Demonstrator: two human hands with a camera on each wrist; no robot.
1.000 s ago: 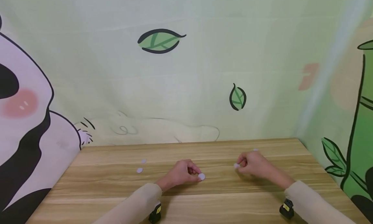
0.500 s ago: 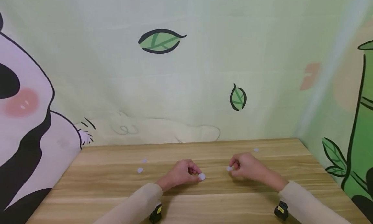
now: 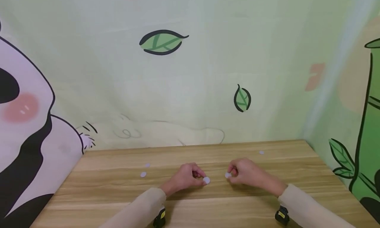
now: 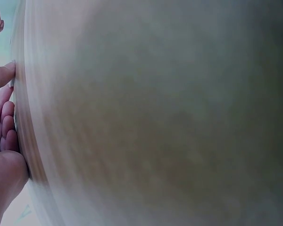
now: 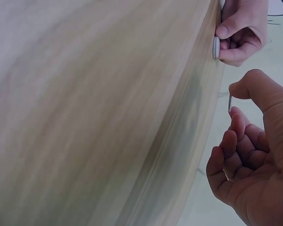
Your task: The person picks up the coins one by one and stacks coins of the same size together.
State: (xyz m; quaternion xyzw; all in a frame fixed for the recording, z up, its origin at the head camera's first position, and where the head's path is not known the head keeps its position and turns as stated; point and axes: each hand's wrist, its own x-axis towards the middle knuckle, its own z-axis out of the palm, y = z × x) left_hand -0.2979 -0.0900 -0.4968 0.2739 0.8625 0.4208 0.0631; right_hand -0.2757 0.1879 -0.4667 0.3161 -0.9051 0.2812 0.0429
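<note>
My left hand pinches a small stack of thin white discs between thumb and fingertips, low over the wooden table. Facing it from the right, my right hand pinches one thin white disc between thumb and index finger, its other fingers curled in. In the head view a short gap separates the left stack from the right hand's disc. The left wrist view mostly shows blurred tabletop, with the left hand at its edge.
Two white discs lie on the table left of the left hand. Another disc lies near the back right. A printed cloth wall with leaves and a panda rises behind the table. Each wrist carries a small black camera.
My right hand has moved left and slightly nearer me with its disc, closing much of the gap to the left hand. The left hand has barely moved.
</note>
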